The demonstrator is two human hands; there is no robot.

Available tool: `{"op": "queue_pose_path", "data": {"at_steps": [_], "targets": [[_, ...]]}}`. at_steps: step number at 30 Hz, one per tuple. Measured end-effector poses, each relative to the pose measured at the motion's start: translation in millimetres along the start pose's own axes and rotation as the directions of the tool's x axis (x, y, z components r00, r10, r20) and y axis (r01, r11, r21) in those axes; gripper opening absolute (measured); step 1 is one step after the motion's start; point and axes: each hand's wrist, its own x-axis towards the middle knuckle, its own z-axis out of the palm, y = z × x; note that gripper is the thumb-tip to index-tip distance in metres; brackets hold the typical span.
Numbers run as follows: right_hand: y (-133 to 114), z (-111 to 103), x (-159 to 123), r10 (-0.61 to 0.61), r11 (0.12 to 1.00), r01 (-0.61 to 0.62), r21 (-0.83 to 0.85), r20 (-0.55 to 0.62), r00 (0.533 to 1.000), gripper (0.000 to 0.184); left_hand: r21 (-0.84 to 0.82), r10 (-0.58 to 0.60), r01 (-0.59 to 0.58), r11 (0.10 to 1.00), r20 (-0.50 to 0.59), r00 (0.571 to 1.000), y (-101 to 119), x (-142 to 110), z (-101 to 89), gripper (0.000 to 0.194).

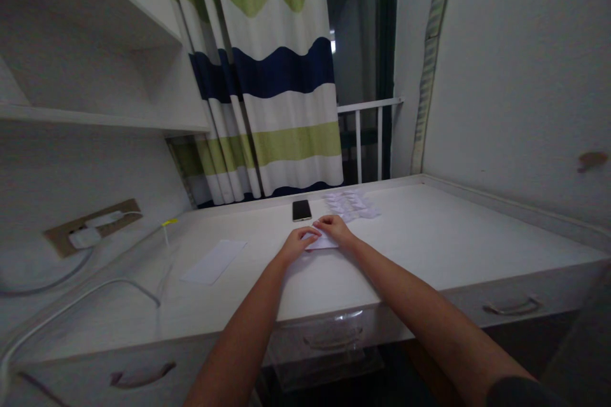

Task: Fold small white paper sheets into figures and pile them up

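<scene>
Both my hands meet over a small folded piece of white paper (325, 242) on the desk. My left hand (296, 244) grips its left side, fingers curled over the top. From the right, my right hand (335, 229) pinches the paper's upper edge, its fingertips close to those of the left. The fingers cover part of the paper, so its exact fold is hidden. Just beyond the hands lie several folded white paper pieces (351, 205) in a cluster. A dark-screened phone (301, 210) rests behind my left hand.
Flat white paper sheets (214, 261) lie on the desk (429, 229) to the left. A white cable (119, 281) runs along the desk's left side, near a plugged-in socket (90, 229). A curtain (281, 76) hangs behind the desk; drawers (513, 308) line its front.
</scene>
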Motion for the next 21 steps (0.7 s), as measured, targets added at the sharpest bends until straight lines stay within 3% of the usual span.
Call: {"op": "queue_pose_path", "data": {"at_steps": [4, 8, 13, 21], "targets": [[2, 0, 1, 0.035, 0.999, -0.035, 0.01, 0.011, 0.999, 0.027, 0.028, -0.071, 0.072, 0.997, -0.019, 0.997, 4, -2, -0.6, 0.019], [-2, -3, 0, 0.029, 0.994, -0.032, 0.105, 0.034, 0.999, 0.026, -0.07, -0.119, 0.111, 0.991, -0.125, 0.985, 7, -3, -4.8, 0.022], [-11, -9, -6, 0.07, 0.98, -0.11, 0.169, 0.222, 0.973, 0.04, -0.297, -0.293, 0.21, 0.931, -0.269, 0.917, 5, 0, -10.3, 0.028], [-13, -6, -7, 0.072, 0.979, -0.115, 0.171, 0.241, 0.968, 0.036, -0.405, -0.393, 0.274, 0.873, -0.248, 0.885, 3, 1, -12.0, 0.027]]}}
